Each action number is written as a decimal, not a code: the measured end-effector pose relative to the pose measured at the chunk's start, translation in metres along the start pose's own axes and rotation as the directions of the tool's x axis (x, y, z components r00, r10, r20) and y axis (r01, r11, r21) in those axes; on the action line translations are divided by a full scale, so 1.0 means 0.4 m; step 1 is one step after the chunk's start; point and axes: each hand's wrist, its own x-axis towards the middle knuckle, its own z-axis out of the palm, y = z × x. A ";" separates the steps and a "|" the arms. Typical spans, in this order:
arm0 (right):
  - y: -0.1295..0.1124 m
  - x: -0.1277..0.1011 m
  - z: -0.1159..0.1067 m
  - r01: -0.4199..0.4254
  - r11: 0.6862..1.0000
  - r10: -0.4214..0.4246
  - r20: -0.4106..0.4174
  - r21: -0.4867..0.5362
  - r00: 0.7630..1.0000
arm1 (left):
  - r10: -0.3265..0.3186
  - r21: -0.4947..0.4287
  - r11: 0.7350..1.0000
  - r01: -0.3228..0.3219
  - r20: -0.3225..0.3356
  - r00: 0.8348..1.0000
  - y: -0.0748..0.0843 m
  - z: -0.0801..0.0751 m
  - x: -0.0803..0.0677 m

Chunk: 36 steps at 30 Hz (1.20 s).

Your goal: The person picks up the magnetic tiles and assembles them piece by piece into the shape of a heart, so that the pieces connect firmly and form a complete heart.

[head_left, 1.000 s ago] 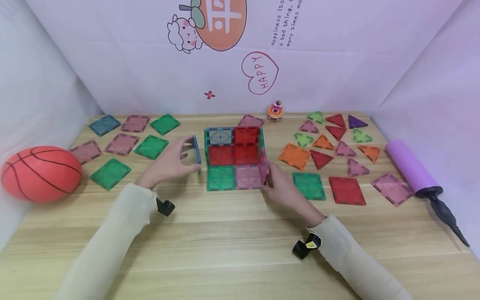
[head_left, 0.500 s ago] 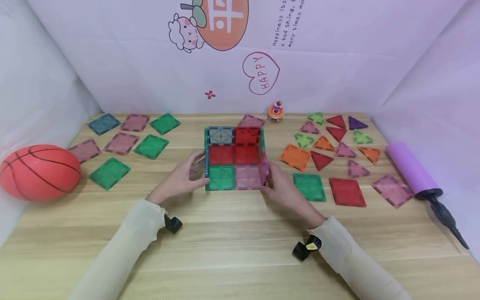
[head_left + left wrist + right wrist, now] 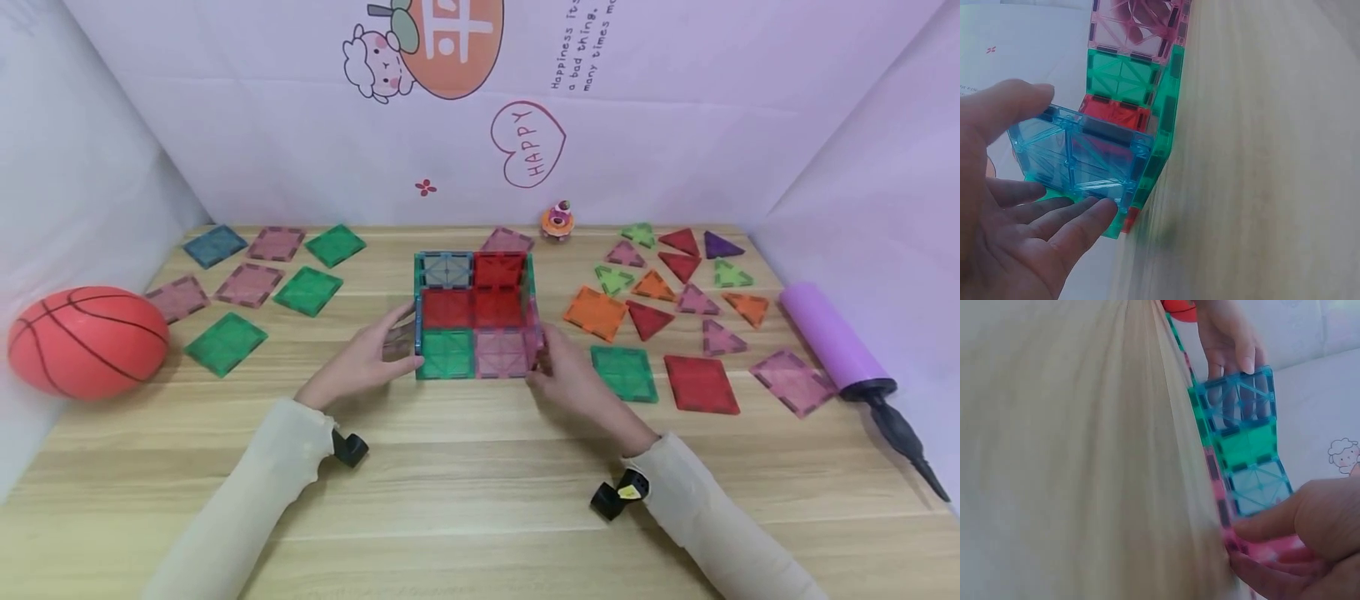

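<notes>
An open-front box of translucent magnetic tiles stands mid-table, with a red tile [image 3: 500,271] in its back wall and a green tile [image 3: 448,353] on its floor. My left hand [image 3: 365,354] holds a blue magnetic tile [image 3: 1075,153] upright at the box's left front, thumb on its near edge and fingers along its outer face. On the opposite side, my right hand [image 3: 573,375] pinches the upright pink magnetic tile [image 3: 533,333] at the front right; its fingers partly hide that tile in the right wrist view.
Several square tiles, including a green one [image 3: 227,343], lie left of the box. Triangular tiles, such as a purple one [image 3: 723,245], and more squares lie right. A red ball [image 3: 88,343] sits far left, a purple hand pump [image 3: 832,337] far right, a small figurine [image 3: 557,222] behind.
My left hand has brought the blue tile rightward from a gap beside the box to the box's left front edge. The right hand stays at the pink tile.
</notes>
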 end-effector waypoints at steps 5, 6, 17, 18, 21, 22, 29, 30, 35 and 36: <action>0.009 -0.024 -0.051 0.003 0.999 0.001 0.096 -0.048 0.995 | -0.008 0.009 1.000 0.008 -0.001 1.000 -0.001 0.002 0.002; 0.014 -0.034 -0.067 0.000 0.997 0.008 0.115 -0.072 0.993 | -0.008 0.011 1.000 0.008 -0.001 1.000 -0.001 0.001 0.002; 0.114 -0.110 -0.215 -0.113 0.953 0.166 0.173 -0.282 0.971 | -0.021 0.037 0.999 0.021 -0.011 1.000 0.012 -0.011 -0.003; 0.121 -0.112 -0.218 -0.110 0.949 0.168 0.176 -0.297 0.970 | -0.017 0.035 0.999 0.018 -0.010 1.000 0.012 -0.011 -0.003; 0.135 -0.114 -0.218 -0.101 0.940 0.168 0.187 -0.326 0.968 | -0.010 0.033 0.999 0.010 -0.009 1.000 0.008 -0.009 -0.001; 0.137 -0.114 -0.217 -0.103 0.938 0.173 0.189 -0.331 0.967 | -0.009 0.033 0.999 0.009 -0.008 1.000 0.006 -0.008 -0.001; 0.124 -0.102 -0.193 -0.088 0.957 0.139 0.171 -0.276 0.975 | -0.029 0.068 0.997 0.030 -0.011 1.000 -0.002 -0.004 0.000; 0.120 -0.101 -0.188 -0.094 0.962 0.139 0.161 -0.257 0.977 | -0.031 0.075 0.997 0.031 -0.012 0.999 -0.003 -0.003 0.000; 0.090 -0.102 -0.168 -0.064 0.985 0.080 0.097 -0.159 0.992 | -0.030 0.071 0.997 0.031 -0.012 0.999 -0.005 -0.003 -0.001; 0.082 -0.102 -0.166 -0.041 0.988 0.054 0.086 -0.147 0.995 | -0.028 0.068 0.997 0.029 -0.011 1.000 -0.006 -0.003 -0.002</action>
